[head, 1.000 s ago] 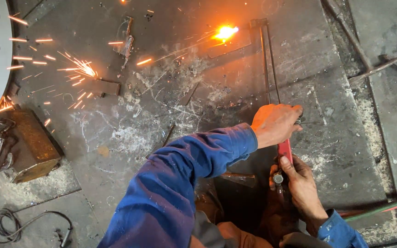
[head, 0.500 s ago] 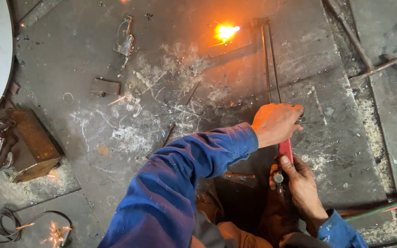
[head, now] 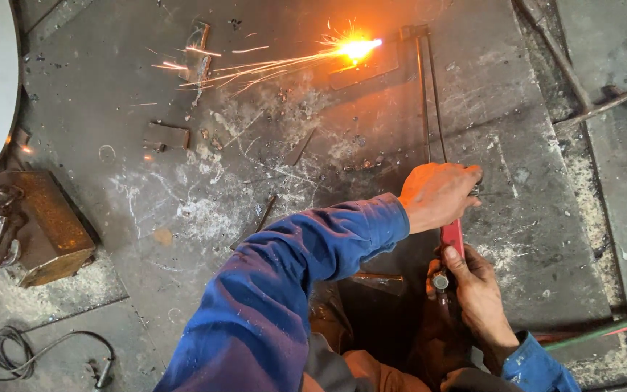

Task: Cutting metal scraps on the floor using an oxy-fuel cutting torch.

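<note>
Long red-handled cutting torch (head: pixel 450 231) clamped in both your hands, left hand (head: pixel 438 193) above right hand (head: pixel 473 290), lower right of frame, orange flame (head: pixel 357 48) sparking on grey steel plate (head: pixel 255 145) at top centre.

Left hand (head: pixel 440 194), right hand (head: pixel 473 290): grips apparently closed

Big steel plate (head: pixel 517 145), dark, scratched, chalk-marked, carries everything. Far beyond the grip: short flat bar (head: pixel 363 72) lying on it w/ bright flame at its end, sparks flying left. Further left of that, small offcut pieces (head: pixel 168 135) and a thin strip (head: pixel 199 51), apart from each other. Well left of the grip: rusty box-shaped block (head: pixel 41 225) w/ chain and hooks at its side. Right & beyond the grip: thin bent rod (head: pixel 582 94). Near lower left: coiled dark cable (head: pixel 16 348). Grey slag dust around plate edges.
</note>
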